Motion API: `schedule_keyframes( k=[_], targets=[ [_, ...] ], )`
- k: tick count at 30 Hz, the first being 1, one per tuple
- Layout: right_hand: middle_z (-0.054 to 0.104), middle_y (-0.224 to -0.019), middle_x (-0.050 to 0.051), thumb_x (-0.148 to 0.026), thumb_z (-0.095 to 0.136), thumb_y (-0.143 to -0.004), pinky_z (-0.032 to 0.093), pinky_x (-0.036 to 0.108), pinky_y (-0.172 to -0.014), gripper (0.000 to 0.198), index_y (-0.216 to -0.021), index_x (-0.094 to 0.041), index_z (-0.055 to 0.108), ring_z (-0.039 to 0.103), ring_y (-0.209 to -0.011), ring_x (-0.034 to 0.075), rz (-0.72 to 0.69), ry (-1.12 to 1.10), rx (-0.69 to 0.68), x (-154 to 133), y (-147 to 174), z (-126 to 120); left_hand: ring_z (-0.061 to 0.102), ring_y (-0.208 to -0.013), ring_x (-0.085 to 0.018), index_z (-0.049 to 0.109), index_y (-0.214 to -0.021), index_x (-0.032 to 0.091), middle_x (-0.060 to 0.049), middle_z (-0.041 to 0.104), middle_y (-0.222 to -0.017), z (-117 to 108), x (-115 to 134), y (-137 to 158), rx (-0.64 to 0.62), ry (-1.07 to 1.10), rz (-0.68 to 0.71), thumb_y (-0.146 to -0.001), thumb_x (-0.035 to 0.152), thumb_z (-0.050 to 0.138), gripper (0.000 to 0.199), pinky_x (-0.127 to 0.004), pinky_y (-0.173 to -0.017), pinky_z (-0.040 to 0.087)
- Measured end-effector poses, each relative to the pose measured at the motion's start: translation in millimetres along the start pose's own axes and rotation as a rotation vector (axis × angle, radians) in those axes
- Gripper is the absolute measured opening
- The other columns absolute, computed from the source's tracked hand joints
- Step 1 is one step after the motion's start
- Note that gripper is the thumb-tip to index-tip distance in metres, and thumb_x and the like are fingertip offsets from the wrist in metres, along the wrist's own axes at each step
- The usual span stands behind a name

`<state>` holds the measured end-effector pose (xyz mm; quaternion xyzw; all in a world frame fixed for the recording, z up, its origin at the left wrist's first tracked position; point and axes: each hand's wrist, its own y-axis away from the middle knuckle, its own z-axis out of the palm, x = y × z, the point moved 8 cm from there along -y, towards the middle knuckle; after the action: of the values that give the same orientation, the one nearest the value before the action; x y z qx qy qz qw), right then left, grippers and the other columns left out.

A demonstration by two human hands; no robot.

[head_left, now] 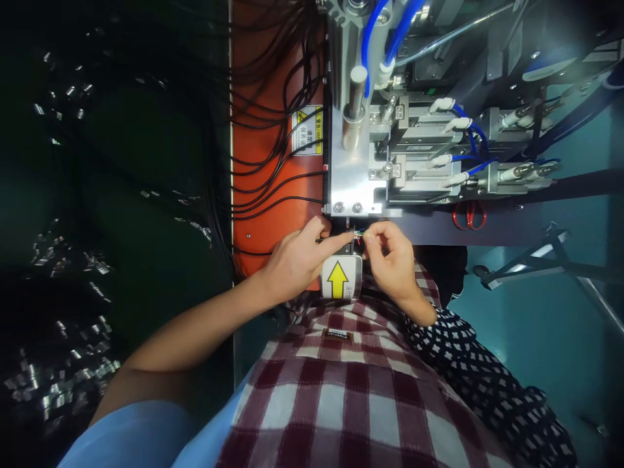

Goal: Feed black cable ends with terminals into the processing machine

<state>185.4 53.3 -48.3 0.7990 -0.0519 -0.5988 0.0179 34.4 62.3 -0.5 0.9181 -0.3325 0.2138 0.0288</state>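
Note:
My right hand (392,260) is closed in a pinch, thumb against index finger, on thin coloured wires (359,235). Stretched towards the same wires is the index finger of my left hand (302,253), its tip touching them or the small fixture under them. Another left finger bends beside the dark machine edge, apart from the index; the rest are partly hidden. Just above both hands sits a bright metal plate (348,188) with bolts. Below the wires is a white label with a yellow arrow (338,279).
Black cables (277,188) cross the orange panel (258,224) on the left, near a warning label (308,130). Pneumatic cylinders with blue hoses (472,140) fill the upper right. Red-handled scissors (469,216) lie on the dark ledge. Many dark cables with shiny ends (68,364) hang at left.

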Motion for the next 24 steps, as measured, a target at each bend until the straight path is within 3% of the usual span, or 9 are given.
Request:
schedule_keyframes(
  k=[6,13,24],
  targets=[
    [0.058,-0.080,0.003,-0.028,0.054,-0.093,0.047,0.033,-0.063,0.010,-0.085,-0.023,0.056,0.054,-0.066,0.016,-0.042,0.094,0.032,-1,1,-2,0.054,-0.071,-0.013,0.066,-0.121,0.020,-0.006,0.051,-0.090,-4,3,-1,0.055,0.025,0.055,-0.098,0.022,0.043,0.033,-0.023,-0.060,0.051],
    [0.063,-0.083,0.003,-0.032,0.057,-0.092,0.050,0.033,-0.063,0.011,-0.092,-0.022,0.061,0.057,-0.064,0.015,0.025,0.060,0.045,2,1,-11,0.053,-0.069,-0.012,0.066,-0.121,0.021,-0.005,0.050,-0.088,-6,1,-1,0.080,0.053,0.043,-0.098,0.025,0.043,0.033,-0.023,-0.058,0.051],
    [0.063,-0.074,0.002,-0.019,0.061,-0.088,0.048,0.030,-0.063,0.006,-0.082,-0.020,0.063,0.057,-0.065,0.014,-0.320,0.355,0.120,-39,2,-11,0.053,-0.069,-0.012,0.067,-0.121,0.023,-0.005,0.050,-0.087,-6,2,-2,0.073,0.029,0.037,-0.100,0.029,0.040,0.035,-0.023,-0.057,0.050]
  ],
)
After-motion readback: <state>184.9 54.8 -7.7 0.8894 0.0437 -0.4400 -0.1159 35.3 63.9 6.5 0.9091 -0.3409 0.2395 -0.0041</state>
